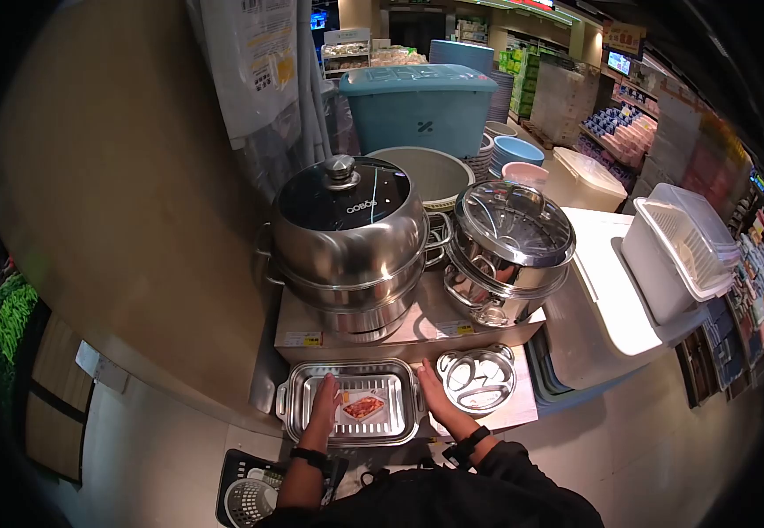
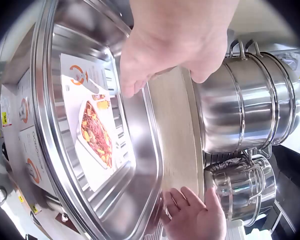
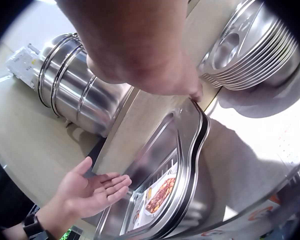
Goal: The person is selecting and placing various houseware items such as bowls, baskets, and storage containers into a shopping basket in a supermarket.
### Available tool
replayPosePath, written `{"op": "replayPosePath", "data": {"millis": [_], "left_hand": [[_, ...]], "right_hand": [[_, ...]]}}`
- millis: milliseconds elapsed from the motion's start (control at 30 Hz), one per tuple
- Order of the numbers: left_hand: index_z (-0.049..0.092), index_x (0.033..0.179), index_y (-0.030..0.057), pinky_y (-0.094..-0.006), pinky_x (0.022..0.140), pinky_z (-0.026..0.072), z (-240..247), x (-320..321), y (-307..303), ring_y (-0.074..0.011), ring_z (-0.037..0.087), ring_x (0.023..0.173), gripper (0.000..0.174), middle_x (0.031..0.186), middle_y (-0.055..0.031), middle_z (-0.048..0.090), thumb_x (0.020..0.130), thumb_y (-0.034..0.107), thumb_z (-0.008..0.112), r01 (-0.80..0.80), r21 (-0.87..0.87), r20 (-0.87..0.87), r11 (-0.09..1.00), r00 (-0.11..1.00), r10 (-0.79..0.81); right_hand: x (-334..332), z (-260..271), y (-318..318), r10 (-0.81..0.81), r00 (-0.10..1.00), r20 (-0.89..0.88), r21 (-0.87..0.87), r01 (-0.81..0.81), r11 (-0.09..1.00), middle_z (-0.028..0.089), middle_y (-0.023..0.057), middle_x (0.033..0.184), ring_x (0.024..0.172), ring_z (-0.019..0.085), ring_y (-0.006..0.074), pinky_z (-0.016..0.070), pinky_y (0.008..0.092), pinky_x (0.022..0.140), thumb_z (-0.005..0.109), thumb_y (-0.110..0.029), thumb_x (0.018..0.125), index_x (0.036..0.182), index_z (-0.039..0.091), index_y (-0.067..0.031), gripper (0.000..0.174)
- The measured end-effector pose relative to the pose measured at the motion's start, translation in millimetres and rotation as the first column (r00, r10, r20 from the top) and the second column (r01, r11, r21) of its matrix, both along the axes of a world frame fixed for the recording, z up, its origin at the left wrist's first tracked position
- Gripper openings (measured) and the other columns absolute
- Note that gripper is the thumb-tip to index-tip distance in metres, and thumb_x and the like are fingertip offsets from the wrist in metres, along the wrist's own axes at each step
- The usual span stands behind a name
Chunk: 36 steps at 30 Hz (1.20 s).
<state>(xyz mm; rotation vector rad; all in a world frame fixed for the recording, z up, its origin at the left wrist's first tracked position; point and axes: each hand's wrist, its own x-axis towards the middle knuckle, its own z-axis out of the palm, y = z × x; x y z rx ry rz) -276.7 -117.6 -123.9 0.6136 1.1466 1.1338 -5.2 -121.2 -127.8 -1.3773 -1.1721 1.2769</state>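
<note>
A rectangular stainless steel baking tray point(image 1: 403, 423) with side handles lies on the low front shelf, with a printed card point(image 1: 364, 406) showing food inside it. My left hand point(image 1: 323, 407) hovers over the left part of the tray, fingers straight. At the tray's right end is my right hand point(image 1: 439, 400), its fingertips close by the rim in the right wrist view. Both hands are held apart, and the left palm faces inward with nothing in it point(image 3: 92, 192). Right of my right hand sits a stack of round divided steel plates point(image 1: 477, 380).
Behind the tray, a raised shelf holds a large lidded steamer pot point(image 1: 347, 255) and a smaller steel pot point(image 1: 509, 255). A blue storage box point(image 1: 417, 114) stands farther back. White plastic bins point(image 1: 681, 255) are at the right, a wooden-toned pillar point(image 1: 153, 220) at the left, a basket point(image 1: 250, 502) below.
</note>
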Motion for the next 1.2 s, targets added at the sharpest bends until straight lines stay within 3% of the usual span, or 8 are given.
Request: {"op": "replayPosePath", "data": {"millis": [200, 300, 433, 500, 800, 867, 967, 1200], "left_hand": [[0.027, 0.147, -0.0011, -0.0365, 0.115, 0.0199, 10.2, 33.7, -0.1, -0.0235, 0.027, 0.142, 0.072, 0.151, -0.0151, 0.032, 0.097, 0.047, 0.048, 0.073, -0.016, -0.128, 0.997, 0.989, -0.074], [0.038, 0.142, -0.0014, -0.0370, 0.108, 0.0312, -93.8, 4.8, 24.0, -0.0271, 0.039, 0.134, 0.064, 0.143, -0.0198, 0.040, 0.096, 0.041, 0.054, -0.054, 0.245, -0.303, 0.968, 0.944, 0.130], [0.043, 0.135, -0.0081, -0.0390, 0.106, 0.0352, -57.4, -19.2, -4.0, -0.0370, 0.046, 0.125, 0.063, 0.132, -0.0271, 0.049, 0.091, 0.035, 0.060, -0.172, 0.330, -0.745, 0.928, 0.557, 0.368], [0.043, 0.135, -0.0087, -0.0390, 0.107, 0.0339, -97.5, -40.8, -5.6, -0.0383, 0.044, 0.128, 0.066, 0.135, -0.0283, 0.047, 0.089, 0.036, 0.062, -0.182, 0.181, -0.572, 0.967, 0.780, 0.254], [0.033, 0.143, -0.0056, -0.0360, 0.106, 0.0349, 7.9, -0.2, -39.8, -0.0302, 0.046, 0.127, 0.068, 0.138, -0.0256, 0.046, 0.095, 0.038, 0.056, -0.009, -0.113, -0.276, 0.994, 0.961, -0.022], [0.038, 0.140, -0.0041, -0.0373, 0.107, 0.0344, -2.1, -17.6, -43.1, -0.0328, 0.045, 0.128, 0.063, 0.135, -0.0269, 0.047, 0.095, 0.035, 0.056, 0.003, 0.281, -0.743, 0.960, 0.634, 0.215], [0.041, 0.137, -0.0059, -0.0434, 0.109, 0.0329, -8.0, -51.2, -55.6, -0.0395, 0.042, 0.129, 0.057, 0.138, -0.0273, 0.044, 0.093, 0.027, 0.058, -0.104, 0.441, -0.830, 0.892, 0.330, 0.449], [0.034, 0.140, -0.0077, -0.0445, 0.111, 0.0305, -45.4, -65.0, -79.1, -0.0397, 0.039, 0.131, 0.064, 0.143, -0.0274, 0.036, 0.090, 0.022, 0.060, -0.189, 0.397, -0.783, 0.898, 0.440, 0.439]], "right_hand": [[5.7, -12.5, -0.2, 0.012, 0.997, -0.071, -0.093, -0.019, 0.995, 0.024, 0.0186, 0.154, 0.143, 0.023, 0.0239, 0.0175, 0.0308, 0.115, 0.040, -0.048, 0.100, 0.150, 0.016, 0.0027, 0.076], [7.3, -5.3, -11.4, 0.037, 0.998, -0.050, -0.100, -0.042, 0.994, 0.025, 0.0186, 0.154, 0.143, 0.022, 0.0241, 0.0171, 0.0316, 0.115, 0.041, -0.048, 0.100, 0.149, 0.019, 0.0031, 0.075], [7.3, -3.2, -16.3, 0.028, 0.999, 0.016, -0.101, -0.027, 0.995, 0.030, 0.0217, 0.152, 0.142, 0.028, 0.0270, 0.0192, 0.0307, 0.114, 0.037, -0.052, 0.099, 0.149, 0.022, 0.0029, 0.076], [6.3, -8.3, -15.5, 0.034, 0.999, -0.014, -0.080, -0.035, 0.996, 0.029, 0.0215, 0.152, 0.142, 0.027, 0.0269, 0.0195, 0.0308, 0.114, 0.037, -0.053, 0.099, 0.149, 0.022, 0.0031, 0.077], [1.1, -1.9, -23.5, -0.021, 1.000, -0.012, -0.144, 0.019, 0.989, 0.025, 0.0176, 0.154, 0.143, 0.023, 0.0244, 0.0168, 0.0310, 0.115, 0.037, -0.046, 0.101, 0.149, 0.021, 0.0033, 0.071], [2.3, -7.0, -29.9, -0.040, 0.997, -0.060, -0.106, 0.034, 0.994, 0.027, 0.0197, 0.153, 0.143, 0.024, 0.0250, 0.0181, 0.0304, 0.115, 0.040, -0.048, 0.100, 0.149, 0.019, 0.0037, 0.075], [1.4, 3.2, -38.2, -0.037, 0.998, -0.048, -0.136, 0.030, 0.990, 0.026, 0.0191, 0.154, 0.142, 0.025, 0.0244, 0.0189, 0.0303, 0.114, 0.041, -0.048, 0.100, 0.150, 0.017, 0.0036, 0.076], [1.2, -23.0, -38.0, -0.044, 0.997, -0.068, -0.155, 0.033, 0.987, 0.027, 0.0188, 0.153, 0.140, 0.028, 0.0238, 0.0206, 0.0301, 0.113, 0.042, -0.048, 0.099, 0.150, 0.013, 0.0036, 0.078]]}}
